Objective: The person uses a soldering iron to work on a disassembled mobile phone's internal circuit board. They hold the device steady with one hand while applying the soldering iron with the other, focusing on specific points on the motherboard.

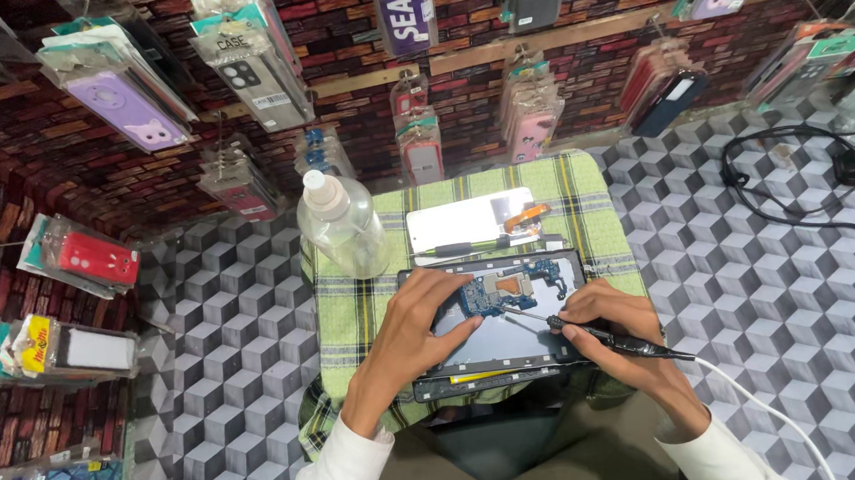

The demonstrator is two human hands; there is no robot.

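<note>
Green checked cloth (353, 315) covers the work surface; opened phone (498, 320) lies at its near edge, circuit board (511, 289) exposed. Left hand (415, 321) rests flat, fingers spread, steadying the phone. Right hand (609, 323) closed around soldering iron (605, 338), tip on board. Step looks like soldering; next calls for a steady tip.

Opened phone (498, 310) under left hand (418, 321), soldering iron (610, 337) in right hand (608, 318)

Light: bright, even, from overhead; colours saturated.
Shadows: soft, short, beneath the right hand (609, 323) and left hand (415, 323).
Glare: pale sheen on the white panel (469, 217) beyond the grip.
Focus: sharp around the grip; slight softness toward corners.
Distortion: strong wide-angle bend; brick wall (91, 163) curves at edges.
</note>
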